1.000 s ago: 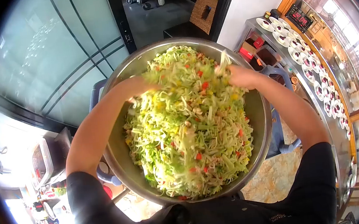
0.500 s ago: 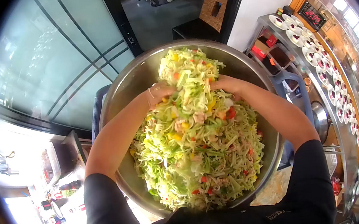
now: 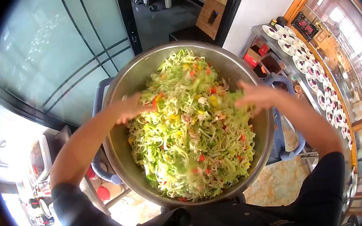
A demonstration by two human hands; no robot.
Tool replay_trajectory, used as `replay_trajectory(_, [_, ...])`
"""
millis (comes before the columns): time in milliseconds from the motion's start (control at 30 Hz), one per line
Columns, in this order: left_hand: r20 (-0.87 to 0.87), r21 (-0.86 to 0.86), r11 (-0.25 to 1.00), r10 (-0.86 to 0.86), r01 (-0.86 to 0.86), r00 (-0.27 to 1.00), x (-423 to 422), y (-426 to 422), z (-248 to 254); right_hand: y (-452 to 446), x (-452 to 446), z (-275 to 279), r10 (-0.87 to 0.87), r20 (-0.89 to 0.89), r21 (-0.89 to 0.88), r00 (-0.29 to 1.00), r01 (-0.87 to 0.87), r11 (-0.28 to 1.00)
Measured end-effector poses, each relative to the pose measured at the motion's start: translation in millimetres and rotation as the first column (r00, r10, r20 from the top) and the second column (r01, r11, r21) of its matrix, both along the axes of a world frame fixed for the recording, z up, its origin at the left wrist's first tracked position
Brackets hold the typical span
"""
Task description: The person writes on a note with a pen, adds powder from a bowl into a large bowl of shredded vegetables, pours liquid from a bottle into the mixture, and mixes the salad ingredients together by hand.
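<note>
A large steel bowl (image 3: pixel 140 74) in front of me holds a big heap of shredded pale-green vegetable (image 3: pixel 192 138), mixed with red and yellow bits and pinkish pieces. At the heap's left edge is my left hand (image 3: pixel 131 108), its fingers stretched out and slightly smeared by motion. My right hand (image 3: pixel 258 97) is over the right side of the bowl with its fingers apart, and some shreds are beside its fingertips. Neither hand is gripping anything that I can see. Shreds in the middle of the heap look blurred, as if moving.
The bowl rests on a cart with blue-grey handles (image 3: pixel 99 153). Rows of small white plates with dark toppings (image 3: pixel 310 72) line a steel counter on the right. A frosted glass door (image 3: pixel 57 46) stands at the left. Beyond the doorway is a woven-back chair (image 3: pixel 211 17).
Both hands have come out of the mixture and moved apart, toward the bowl's sides. The tall mound between them has dropped and spread out. My view has shifted slightly.
</note>
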State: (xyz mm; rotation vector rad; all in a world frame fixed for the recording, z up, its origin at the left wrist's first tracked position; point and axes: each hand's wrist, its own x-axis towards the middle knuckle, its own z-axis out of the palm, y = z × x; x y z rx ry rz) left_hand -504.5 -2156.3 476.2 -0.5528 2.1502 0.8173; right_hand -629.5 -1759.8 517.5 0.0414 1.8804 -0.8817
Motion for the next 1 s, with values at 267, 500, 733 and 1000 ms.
replay_trajectory(267, [0.082,0.63,0.702,0.365,-0.331,0.928,14,46,-91,6,35,-141,-0.156,0.071,-0.263,0.985,0.17,0.95])
replay_trajectory(500, [-0.299,0.719,0.693,0.38,-0.055,0.875,-8,24,-120,-60,20,-105,-0.138,-0.218,-0.24,0.966,0.084,0.967])
replay_trajectory(733, [-0.522,-0.167,0.9,-0.428,0.403,0.738,-13,-20,-39,-72,15,-8,-0.186,-0.408,-0.403,0.894,0.007,0.915])
replay_trajectory(1000, [-0.529,-0.187,0.783,-0.589,0.593,0.61,79,85,-2,-21,103,-40,0.525,-0.648,0.191,0.552,-0.549,0.814])
